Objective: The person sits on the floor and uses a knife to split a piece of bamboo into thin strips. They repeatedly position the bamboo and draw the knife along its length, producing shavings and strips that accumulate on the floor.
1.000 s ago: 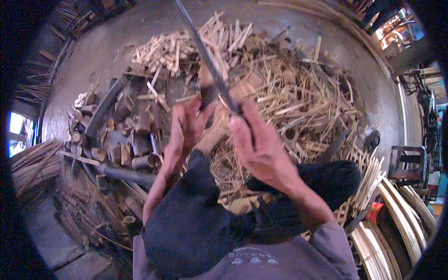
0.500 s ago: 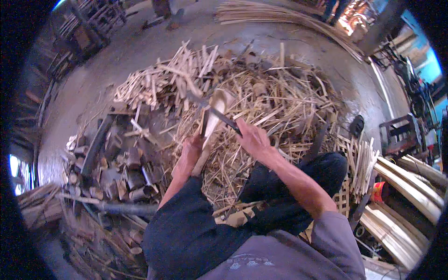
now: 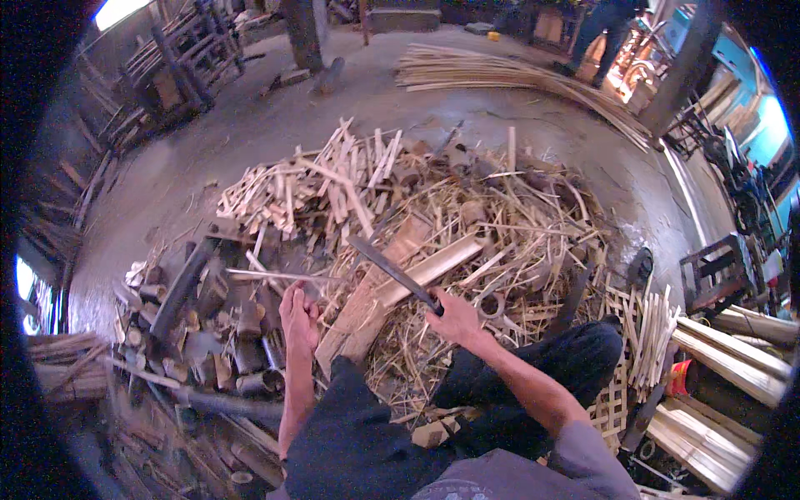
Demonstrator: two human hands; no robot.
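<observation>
My right hand (image 3: 457, 318) grips the dark handle of a long, straight-bladed knife (image 3: 387, 267). The blade slants up and left over a thick wooden board (image 3: 354, 321). Close beneath the knife, a split piece of bamboo (image 3: 433, 268) with a pale inner face rests across the board and the shavings. To the left, my left hand (image 3: 299, 321) is closed, its fingers curled, at a thin pale bamboo strip (image 3: 279, 274). That strip extends sideways at the fingertips; the exact contact is too small to see well.
A heap of split sticks (image 3: 308, 183) lies ahead, beside tangled shavings (image 3: 525, 208). Cut bamboo sections (image 3: 246, 342) are piled at the left. Long slats (image 3: 483, 67) stretch along the far floor, where a person (image 3: 602, 42) stands. Split lengths (image 3: 725, 346) are stacked at right.
My left hand has moved left and down, away from the bamboo piece it held upright. The piece now lies at the board. The knife remains in my right hand; the view has tilted up.
</observation>
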